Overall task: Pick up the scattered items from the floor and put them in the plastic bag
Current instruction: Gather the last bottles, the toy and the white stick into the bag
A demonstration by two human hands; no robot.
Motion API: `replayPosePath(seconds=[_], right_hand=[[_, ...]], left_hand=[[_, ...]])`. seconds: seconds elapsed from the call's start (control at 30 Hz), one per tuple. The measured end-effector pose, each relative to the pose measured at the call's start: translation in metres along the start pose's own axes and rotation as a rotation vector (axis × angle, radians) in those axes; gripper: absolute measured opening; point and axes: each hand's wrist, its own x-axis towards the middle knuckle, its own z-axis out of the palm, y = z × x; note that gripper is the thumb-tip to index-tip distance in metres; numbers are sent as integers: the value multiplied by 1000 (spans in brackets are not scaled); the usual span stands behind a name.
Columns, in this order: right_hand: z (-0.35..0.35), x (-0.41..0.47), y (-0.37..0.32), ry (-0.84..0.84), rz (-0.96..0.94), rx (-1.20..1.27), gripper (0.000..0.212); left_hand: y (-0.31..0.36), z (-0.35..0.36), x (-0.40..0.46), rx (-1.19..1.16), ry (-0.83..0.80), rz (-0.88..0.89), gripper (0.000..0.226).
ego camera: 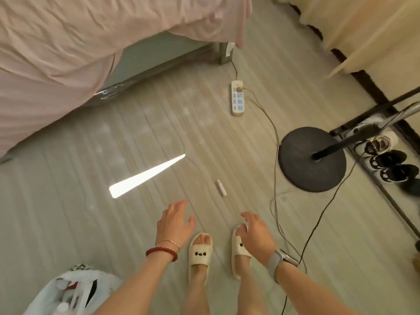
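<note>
On a pale wood-grain bedroom floor [68, 223], seen from above, a person stands in cream slippers [200, 253] with both arms reaching forward and down. The largest thing near is a bed draped in a pink sheet [56, 53] at upper left; a black round lamp base [312, 159] sits to the right, with a shoe rack [391, 164] beyond it. A white plastic bag [75, 289] lies at lower left, behind the left arm, already holding some things. A white power strip [237, 97] lies ahead, its cables [276, 142] trailing back past the right foot. The item to collect, a small white tube [221, 188], lies on the floor just ahead of the feet, between the two hands. The left hand [175, 220] and right hand [255, 230] are both spread, fingers relaxed, holding nothing. Risks, as I judge: the tube looks round and may roll away if nudged; the loose cables near the right foot could snag a step; the bag is well behind, so the carry means turning.
</note>
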Motion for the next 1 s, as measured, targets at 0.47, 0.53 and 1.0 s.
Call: replayPosePath(seconds=[0.47,0.53,1.0], right_hand=[[193,394,117,-68,-101,-270,43],[216,424,120,-8,-135,-333,43],[188,355,81,-147,-134,-233,20]], left_hand=[[-111,302,327,79,-68,-198,65],[-133,336,346,208,-42,-168,67],[-114,261,295,-13,-40,-246,59]])
